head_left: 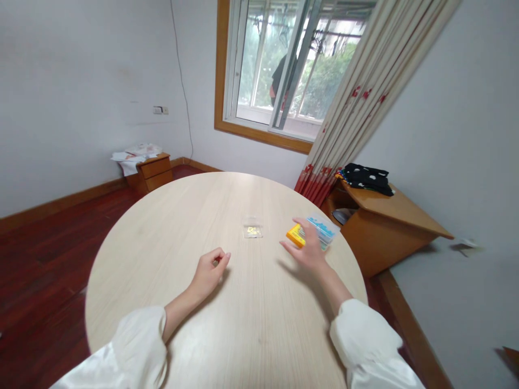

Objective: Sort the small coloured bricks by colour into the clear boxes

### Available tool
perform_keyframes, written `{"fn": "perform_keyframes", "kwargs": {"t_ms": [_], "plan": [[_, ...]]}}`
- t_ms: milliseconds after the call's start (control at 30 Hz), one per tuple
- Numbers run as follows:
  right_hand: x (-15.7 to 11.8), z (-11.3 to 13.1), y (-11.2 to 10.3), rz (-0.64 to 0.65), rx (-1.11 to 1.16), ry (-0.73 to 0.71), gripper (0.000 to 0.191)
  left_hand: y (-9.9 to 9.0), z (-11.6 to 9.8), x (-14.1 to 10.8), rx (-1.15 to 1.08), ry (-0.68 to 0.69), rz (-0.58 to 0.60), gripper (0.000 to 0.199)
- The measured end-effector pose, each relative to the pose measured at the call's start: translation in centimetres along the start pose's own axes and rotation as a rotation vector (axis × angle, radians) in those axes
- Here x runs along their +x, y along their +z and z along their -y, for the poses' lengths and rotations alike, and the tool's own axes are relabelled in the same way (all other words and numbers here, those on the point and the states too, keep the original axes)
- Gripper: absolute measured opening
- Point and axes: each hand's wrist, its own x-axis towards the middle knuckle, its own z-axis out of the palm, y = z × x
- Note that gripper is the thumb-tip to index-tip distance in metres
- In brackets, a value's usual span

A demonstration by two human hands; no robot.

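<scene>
My right hand (311, 249) reaches over the right side of the round table, its thumb and fingers spread. Beneath and beyond it are a small yellow box (295, 235) and a clear plastic case (327, 229) with blue markings; the hand partly covers both. I cannot tell whether the fingertips touch the box. My left hand (208, 272) rests on the tabletop, fingers curled in a loose fist, and nothing shows in it. A small clear box (253, 229) holding gold-coloured bits lies between the hands, farther from me.
The pale wooden table (162, 237) has a rounded edge. Behind it on the right, a tilted wooden cabinet (389, 227) carries folded dark cloth (367, 178). Papers (138, 152) lie on a low drawer unit (157, 172) at the left. A curtain (360, 102) hangs beside the window.
</scene>
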Motion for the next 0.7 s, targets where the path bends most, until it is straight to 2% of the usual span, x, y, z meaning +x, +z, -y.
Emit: {"fn": "perform_keyframes", "kwargs": {"t_ms": [67, 100, 167, 200, 300, 367, 400, 567, 700], "plan": [[1.5, 1.1, 3.0, 0.246, 0.004, -0.051, 0.09, -0.1, 0.0, 0.0, 0.002, -0.005, -0.009, 0.035], [2.3, 1.3, 4.4, 0.325, -0.014, -0.044, 0.099, -0.3, 0.0, -0.1, 0.005, -0.008, -0.017, 0.035], [3.5, 1.3, 6.9, 0.397, -0.056, -0.027, 0.108, -0.6, 0.1, 0.0, 0.014, -0.009, -0.037, 0.035], [3.9, 1.1, 7.8, 0.417, -0.075, -0.034, 0.104, -0.8, 0.1, 0.0, 0.02, -0.006, -0.045, 0.036], [4.2, 0.5, 9.4, 0.403, -0.114, -0.106, 0.068, -1.2, 0.2, 0.0, 0.029, 0.01, -0.067, 0.035], [3.6, 0.2, 9.6, 0.385, -0.137, -0.155, 0.042, -1.2, 0.2, -0.1, 0.025, 0.022, -0.072, 0.035], [3.1, 0.1, 9.6, 0.379, -0.146, -0.17, 0.036, -1.2, 0.1, -0.2, 0.023, 0.03, -0.069, 0.035], [1.1, 0.7, 9.7, 0.339, -0.169, -0.12, 0.036, -1.0, -0.2, -0.6, 0.042, 0.071, -0.04, 0.035], [1.3, 1.2, 9.9, 0.333, -0.179, -0.063, 0.032, -1.1, -0.3, -0.7, 0.062, 0.068, -0.027, 0.035]]}}
